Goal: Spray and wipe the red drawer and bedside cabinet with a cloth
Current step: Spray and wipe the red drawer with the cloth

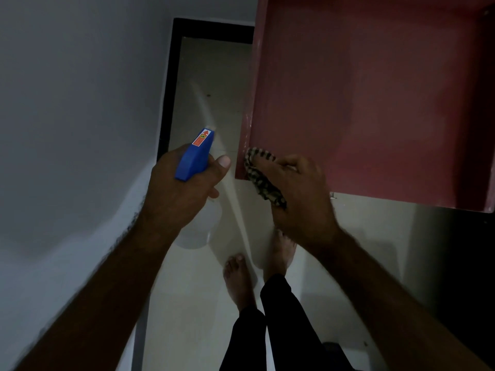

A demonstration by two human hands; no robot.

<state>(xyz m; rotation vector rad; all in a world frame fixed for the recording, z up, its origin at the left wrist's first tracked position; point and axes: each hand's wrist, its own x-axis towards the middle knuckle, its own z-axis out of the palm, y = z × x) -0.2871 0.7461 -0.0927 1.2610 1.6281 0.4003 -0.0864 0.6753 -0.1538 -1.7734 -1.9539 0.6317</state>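
The left hand (182, 188) is wrapped around the neck of the spray bottle (194, 156), fingers curled under the blue plastic head and the thumb lying along its side, nozzle aimed forward past the drawer's edge. The head is hard, angular and matte. The body hanging below the fist is translucent, pale and rounded, probably light and a little squashy, so the neck is the sound place to hold it. The right hand (297, 194) has its fingers closed on the cloth (258, 159), bunching it and pressing it onto the near left corner of the red drawer (361, 103). The cloth is thin and limp, with a dark-and-cream woven pattern and a loose tail drooping beneath the palm. It should mould to edges easily and needs a wadded grip to give any pressure. The drawer fills the upper right of the view: a stiff, flat-bottomed box with low straight walls, its dull red finish smooth with pale scuffs along the left rim. It looks rigid and likely heavier than it appears, best steadied by a wall or corner. The bedside cabinet cannot be made out for certain. Below are the pale glossy floor (203, 76) and bare feet (238, 279), with a grey wall (80, 103) to the left.
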